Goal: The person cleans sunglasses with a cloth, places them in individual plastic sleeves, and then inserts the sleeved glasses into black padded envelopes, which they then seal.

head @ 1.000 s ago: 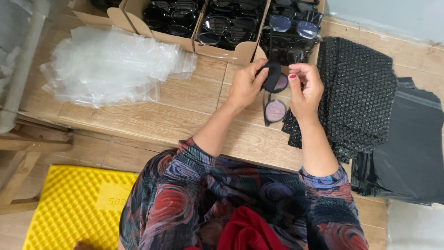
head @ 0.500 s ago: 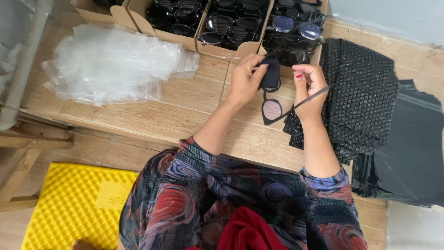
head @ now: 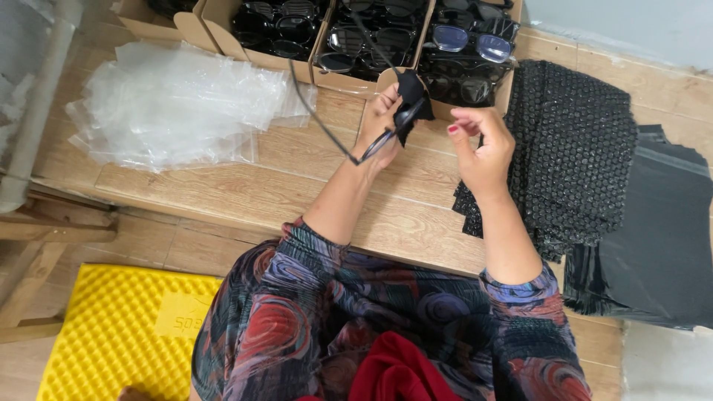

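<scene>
Yellow foam sheet (head: 119, 327) lies lowest, beside the patterned sleeves. Above it, on the wooden tabletop (head: 245, 189), the left hand (head: 382, 122) grips black-framed glasses (head: 375, 137) together with a small black cloth (head: 411, 93); one temple arm juts out to the left. The right hand (head: 483, 145) hovers just beside them, fingers loosely curled, holding nothing. Black bubble-wrap pouches (head: 572, 148) lie to the right, clear plastic bags (head: 178, 104) to the left. Cardboard boxes (head: 371, 82) of glasses stand farthest back.

cardboard boxes (head: 223, 30) cut off at top edge; glasses (head: 401, 119) lenses hidden — by cloth
</scene>
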